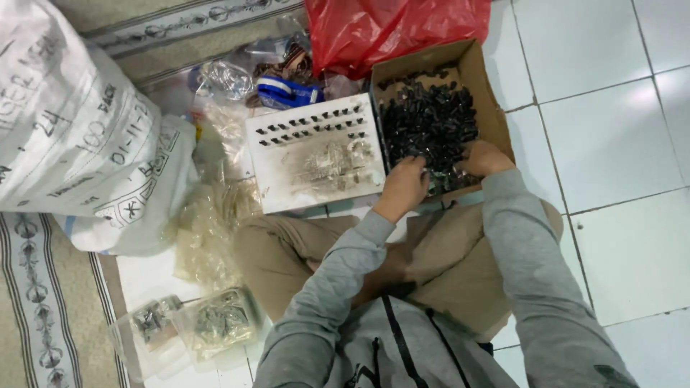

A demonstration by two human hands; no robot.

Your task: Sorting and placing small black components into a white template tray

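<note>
both hands, left hand point(404, 183) and right hand point(485, 158), are curled into the small black parts point(430, 122) heaped in the cardboard box point(489, 86); whether they pinch any, i cannot tell. a careless scoop could likely spill parts onto the tiles point(611, 144).

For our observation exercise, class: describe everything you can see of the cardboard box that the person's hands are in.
The box is brown cardboard, open at the top, its flaps standing up around it. It sits on the white tiled floor, turned at a slight angle, in front of the seated person. It holds a heap of small black parts. The left hand and right hand both dig into the parts at its near edge. A white board lies against its left side, and a red bag lies behind it.
</note>
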